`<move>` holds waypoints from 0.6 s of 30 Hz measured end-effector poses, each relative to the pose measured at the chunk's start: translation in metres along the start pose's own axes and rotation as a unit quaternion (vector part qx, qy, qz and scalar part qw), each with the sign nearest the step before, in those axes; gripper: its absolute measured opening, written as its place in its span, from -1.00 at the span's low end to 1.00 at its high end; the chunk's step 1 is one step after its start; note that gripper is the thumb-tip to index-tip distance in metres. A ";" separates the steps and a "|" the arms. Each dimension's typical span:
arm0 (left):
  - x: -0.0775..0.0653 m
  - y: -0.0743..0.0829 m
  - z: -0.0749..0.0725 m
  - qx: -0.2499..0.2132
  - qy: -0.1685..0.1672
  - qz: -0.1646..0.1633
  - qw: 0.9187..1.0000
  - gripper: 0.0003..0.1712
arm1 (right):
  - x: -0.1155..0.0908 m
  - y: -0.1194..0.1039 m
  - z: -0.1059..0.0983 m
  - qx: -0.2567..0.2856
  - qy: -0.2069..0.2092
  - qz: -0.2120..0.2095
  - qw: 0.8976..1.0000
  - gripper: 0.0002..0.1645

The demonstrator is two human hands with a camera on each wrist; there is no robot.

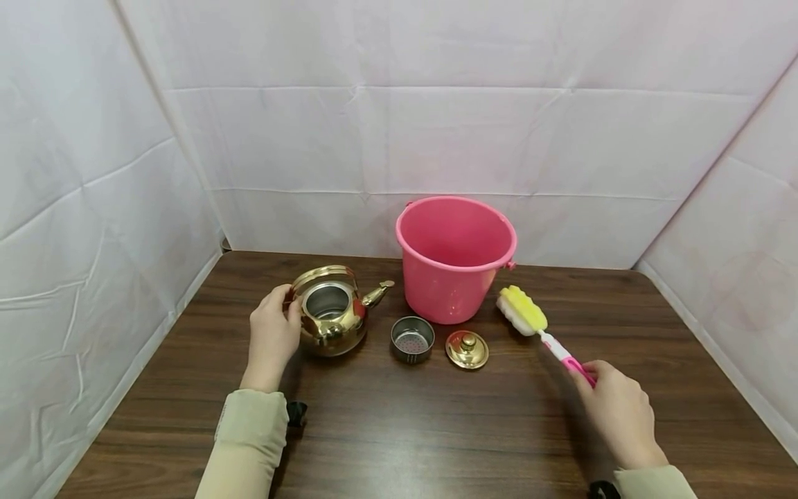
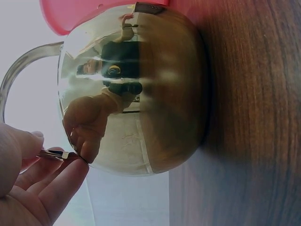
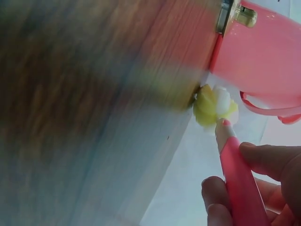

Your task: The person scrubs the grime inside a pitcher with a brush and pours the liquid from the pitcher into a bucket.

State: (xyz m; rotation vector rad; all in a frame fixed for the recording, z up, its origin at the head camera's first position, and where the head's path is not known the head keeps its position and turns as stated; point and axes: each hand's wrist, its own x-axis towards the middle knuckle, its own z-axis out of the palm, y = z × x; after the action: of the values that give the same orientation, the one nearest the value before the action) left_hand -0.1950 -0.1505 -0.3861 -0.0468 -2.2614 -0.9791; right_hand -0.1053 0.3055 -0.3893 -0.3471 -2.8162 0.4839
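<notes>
A shiny gold teapot (image 1: 332, 331) stands on the left of the table, lidless, its spout pointing right. My left hand (image 1: 274, 336) pinches the left end of its arched handle (image 2: 28, 59) between thumb and fingers, close against the body. On the right, my right hand (image 1: 617, 409) grips the pink handle of a sponge brush (image 1: 525, 310). The brush's yellow and white sponge head points away toward the bucket. Between the hands lie a round metal strainer (image 1: 412, 339) with a perforated bottom and the gold teapot lid (image 1: 467, 349), knob up.
A pink bucket (image 1: 445, 291) stands at the back middle of the dark wooden table (image 1: 399, 430), behind the strainer and lid. White cloth walls (image 1: 461, 138) enclose the table's back and sides.
</notes>
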 end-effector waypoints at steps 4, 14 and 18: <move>-0.001 0.000 0.000 0.000 -0.001 -0.003 1.000 -0.79 | 0.003 -0.004 0.003 -0.005 -0.028 0.006 1.000 -0.55; -0.001 0.000 0.000 -0.002 0.005 0.003 1.000 -0.79 | 0.005 -0.009 0.007 -0.026 -0.069 0.003 0.997 -0.54; 0.000 0.001 0.000 -0.002 0.000 -0.003 1.000 -0.78 | 0.006 -0.012 0.008 -0.035 -0.095 0.000 0.995 -0.56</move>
State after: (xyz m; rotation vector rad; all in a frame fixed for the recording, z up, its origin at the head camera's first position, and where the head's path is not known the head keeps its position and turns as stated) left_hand -0.1942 -0.1497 -0.3852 -0.0430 -2.2612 -0.9865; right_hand -0.1157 0.2945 -0.3910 -0.3307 -3.0228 0.4385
